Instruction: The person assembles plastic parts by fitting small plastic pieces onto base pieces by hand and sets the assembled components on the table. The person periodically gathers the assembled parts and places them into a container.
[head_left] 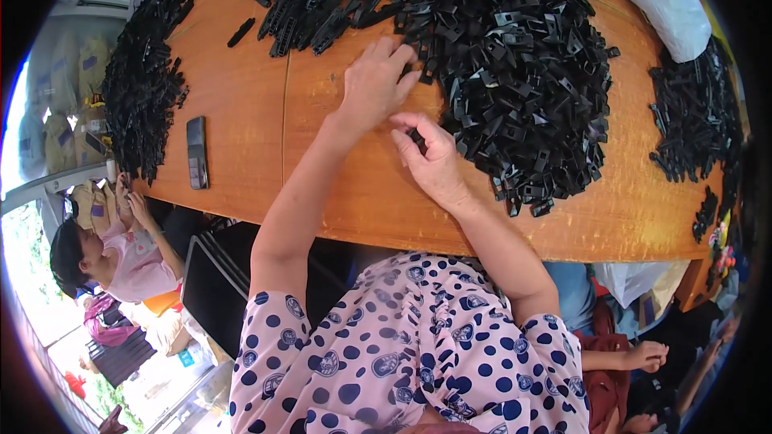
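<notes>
My right hand [434, 162] is closed, thumb and curled fingers around a small black plastic piece [416, 138]. Just above and to its left, my left hand [376, 84] reaches palm down over the wooden table. Its thumb stands apart from the fingers, and the fingertips are by the left edge of a large pile of small black plastic clips [531, 88]. Whether the fingertips touch a clip is hard to see. At the far side, a heap of longer black plastic strips [310, 0] lies beyond my left hand, with a single strip [240, 33] apart from it.
Another black heap [145, 88] lies at the table's left end, near a dark phone [197, 153]. More black parts [696, 112] lie at the right beside a white sack [663, 0]. A person in pink [137, 261] sits at the left; another person's hand [646, 356] shows lower right.
</notes>
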Demonstrator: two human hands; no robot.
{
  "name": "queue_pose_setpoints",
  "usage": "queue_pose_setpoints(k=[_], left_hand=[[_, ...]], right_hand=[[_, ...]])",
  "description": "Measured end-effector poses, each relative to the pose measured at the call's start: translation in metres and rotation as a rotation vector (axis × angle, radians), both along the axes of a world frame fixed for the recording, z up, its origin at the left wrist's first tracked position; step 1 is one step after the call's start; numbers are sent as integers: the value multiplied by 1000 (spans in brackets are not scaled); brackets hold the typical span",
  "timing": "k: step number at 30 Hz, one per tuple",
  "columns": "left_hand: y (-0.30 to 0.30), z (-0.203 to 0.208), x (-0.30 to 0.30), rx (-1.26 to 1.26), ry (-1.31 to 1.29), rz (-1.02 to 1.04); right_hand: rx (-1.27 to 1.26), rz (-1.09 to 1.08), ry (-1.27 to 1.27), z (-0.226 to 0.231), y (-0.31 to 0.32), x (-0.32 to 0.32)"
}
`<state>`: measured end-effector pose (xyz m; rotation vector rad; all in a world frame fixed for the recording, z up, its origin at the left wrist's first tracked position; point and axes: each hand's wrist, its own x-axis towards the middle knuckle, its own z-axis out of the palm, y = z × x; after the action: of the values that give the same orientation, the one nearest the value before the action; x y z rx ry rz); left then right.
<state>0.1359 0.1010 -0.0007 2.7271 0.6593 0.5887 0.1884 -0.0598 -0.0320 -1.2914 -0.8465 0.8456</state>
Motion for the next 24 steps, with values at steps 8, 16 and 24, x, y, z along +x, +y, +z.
queue_pose_setpoints(k=[8,16,24], left_hand=[[34,10,-9,165,115,129],[137,33,89,450,695,-129],[171,31,85,177,695,-226]], right_hand=[[103,-77,-234,7,2,2],[79,-55,-211,13,-2,4],[93,-40,-137,12,2,6]])
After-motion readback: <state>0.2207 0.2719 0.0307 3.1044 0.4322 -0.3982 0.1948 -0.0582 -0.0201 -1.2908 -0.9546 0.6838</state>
